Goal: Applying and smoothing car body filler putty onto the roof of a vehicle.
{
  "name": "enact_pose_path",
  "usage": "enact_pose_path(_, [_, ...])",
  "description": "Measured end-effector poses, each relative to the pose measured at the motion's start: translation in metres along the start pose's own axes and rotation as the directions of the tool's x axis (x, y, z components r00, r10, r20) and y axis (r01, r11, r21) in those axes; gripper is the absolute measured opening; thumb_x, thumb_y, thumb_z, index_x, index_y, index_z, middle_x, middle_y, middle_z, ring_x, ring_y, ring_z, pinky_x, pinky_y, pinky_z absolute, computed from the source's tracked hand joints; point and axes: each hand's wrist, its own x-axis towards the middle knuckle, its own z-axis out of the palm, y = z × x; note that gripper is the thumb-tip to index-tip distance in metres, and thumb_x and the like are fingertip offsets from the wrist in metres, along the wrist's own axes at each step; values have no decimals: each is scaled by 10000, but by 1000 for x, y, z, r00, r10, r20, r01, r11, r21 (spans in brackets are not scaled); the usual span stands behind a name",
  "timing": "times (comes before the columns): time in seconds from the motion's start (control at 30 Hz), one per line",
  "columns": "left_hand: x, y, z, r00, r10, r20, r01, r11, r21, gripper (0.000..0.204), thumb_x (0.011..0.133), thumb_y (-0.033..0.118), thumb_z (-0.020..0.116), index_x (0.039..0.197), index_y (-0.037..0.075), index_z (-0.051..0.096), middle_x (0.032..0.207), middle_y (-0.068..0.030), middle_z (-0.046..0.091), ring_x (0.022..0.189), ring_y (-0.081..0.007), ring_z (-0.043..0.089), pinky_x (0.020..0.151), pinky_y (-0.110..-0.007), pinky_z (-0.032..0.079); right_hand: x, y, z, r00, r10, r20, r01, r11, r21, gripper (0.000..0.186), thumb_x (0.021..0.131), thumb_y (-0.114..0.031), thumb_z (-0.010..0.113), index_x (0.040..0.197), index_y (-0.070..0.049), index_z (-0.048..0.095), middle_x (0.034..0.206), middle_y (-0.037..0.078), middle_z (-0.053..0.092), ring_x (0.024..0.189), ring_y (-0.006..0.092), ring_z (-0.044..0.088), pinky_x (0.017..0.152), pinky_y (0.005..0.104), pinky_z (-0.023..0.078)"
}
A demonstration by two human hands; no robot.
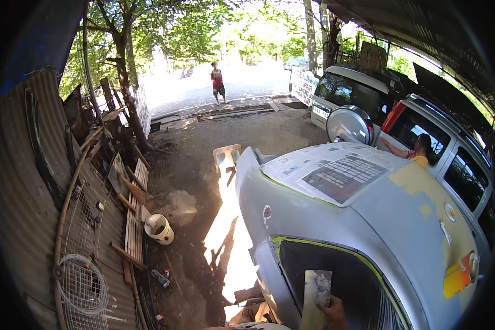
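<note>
My right hand (334,314) comes in at the lower edge, its fingers closed on a flat rectangular putty spreader (317,289). The spreader's face is smeared pale and grey, and it stands upright in front of a dark, plastic-covered car window (346,269). Yellow-green masking tape (335,247) runs along the window's border. Around it is a silver-grey car body (308,220) with a small bare patch (267,215) on the pillar. Newspaper (335,170) covers the glass beyond. On the roof lie a yellow-orange container (461,275) and a round lid (450,212). My left hand is out of view.
A person in yellow (419,157) is beside a silver car (456,148) at the right, one arm stretched out. Another person (218,85) stands far off. At left are a pail (159,229), planks (133,231) and wire mesh (85,220). A chair (226,157) stands ahead.
</note>
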Motion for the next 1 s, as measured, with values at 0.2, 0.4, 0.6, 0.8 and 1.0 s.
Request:
enact_pose_path(0.2, [-36,-16,-22,993,48,112,-50,999,16,755,887,510,590,1407,-9,416,1386,-176,491,1276,-275,480,1057,-382,374,-36,-26,43,821,-40,569,409,737,-539,249,863,-242,697,950,-15,643,730,141,575,655,200,582,600,320,466])
enact_pose_path(0.4, [-62,11,-48,967,-180,179,148,972,181,619,911,399,582,1356,-16,469,1310,-161,552,1172,-252,551,988,-362,424,-22,-73,15,835,295,464,-168,941,-295,200,956,-194,589,1058,-29,635,830,-15,622,691,65,554,596,219,437])
enact_pose_path(0.6, [27,43,-55,698,-167,-697,-387,731,-563,181,960,168,574,1099,57,610,951,-1,632,859,-113,612,788,-268,495,20,-49,24,989,67,-131,3,883,469,341,912,-117,557,1231,3,533,980,79,632,885,183,641,795,328,524])
enact_pose_path(0.8, [106,58,-35,727,-5,-686,-578,535,-616,179,971,142,573,1105,35,627,1074,-39,670,967,-138,635,872,-303,513,15,-48,68,998,42,-48,4,710,704,382,888,-114,591,1249,-32,501,1075,104,608,989,212,625,830,382,532])
enact_pose_path(1.0, [129,72,8,815,37,-579,-485,589,-646,220,938,-12,546,1146,16,612,1097,-90,672,1017,-194,657,900,-339,562,-3,-65,77,997,43,59,-72,679,731,278,938,-61,530,1213,-22,550,1092,93,631,980,212,641,843,374,534])
